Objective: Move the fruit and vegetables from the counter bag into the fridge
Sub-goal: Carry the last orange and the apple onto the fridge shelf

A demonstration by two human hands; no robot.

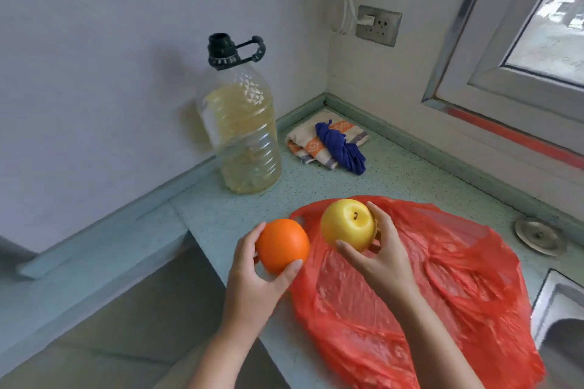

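Meanwhile left hand grips orange, right hand grips yellow apple; red bag beneath, oil bottle behind.

Edges and covered parts

The crumpled red plastic bag runs off the bottom edge; the steel sink is cut at lower right, the aluminium-framed window at upper right; the bag's contents stay unseen.

— What fruit is out of the bag?
— A smooth orange, held at the counter's edge, and a yellow apple, stem toward the camera, above the bag.
— The bag?
— Red plastic bag, crumpled flat on the speckled counter.
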